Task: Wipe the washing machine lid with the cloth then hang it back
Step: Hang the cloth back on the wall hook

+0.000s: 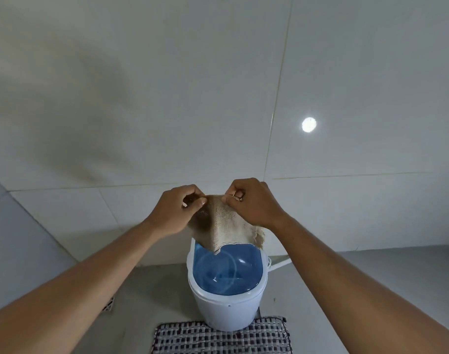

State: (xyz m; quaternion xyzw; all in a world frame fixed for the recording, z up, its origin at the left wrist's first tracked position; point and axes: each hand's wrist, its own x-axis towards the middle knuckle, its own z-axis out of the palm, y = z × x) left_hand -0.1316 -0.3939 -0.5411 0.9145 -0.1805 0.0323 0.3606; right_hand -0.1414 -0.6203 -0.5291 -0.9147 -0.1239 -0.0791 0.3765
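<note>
A: Go, near to far. What's closest?

B: I see a checked black-and-white woven mat (221, 337) on the grey floor, touching the base of the small white plastic washing machine (224, 309). Its translucent blue oval lid (226, 270) is shut, facing up at me. A white hose (279, 264) runs off its right side.

A: Hands?

B: Both are raised above the far end of the lid, near the pale tiled wall (141, 98). The left hand (176, 213) has thumb and fingers pinched together on one top corner of the beige coarse-weave cloth (224, 223); the right hand (255, 203) is pinched on the other top corner. The hands are close together, so the top edge between them is short.

A: Cloth position?

B: It hangs from the two pinches, its frayed lower edge over the lid's far end. Whether it touches the lid I can't tell.

A: Why hold it like that?

B: My guess: it's gripped by the top edge against the wall, either coming off or going onto a hook. No hook is visible; the fingers hide that spot.

A: Progress?

B: Unclear. The lid looks glossy, but that doesn't prove it's been wiped.

A: Anything farther?

B: A bright round light reflection (309, 124) on the tiles, and a floor drain (108, 306) at left.
</note>
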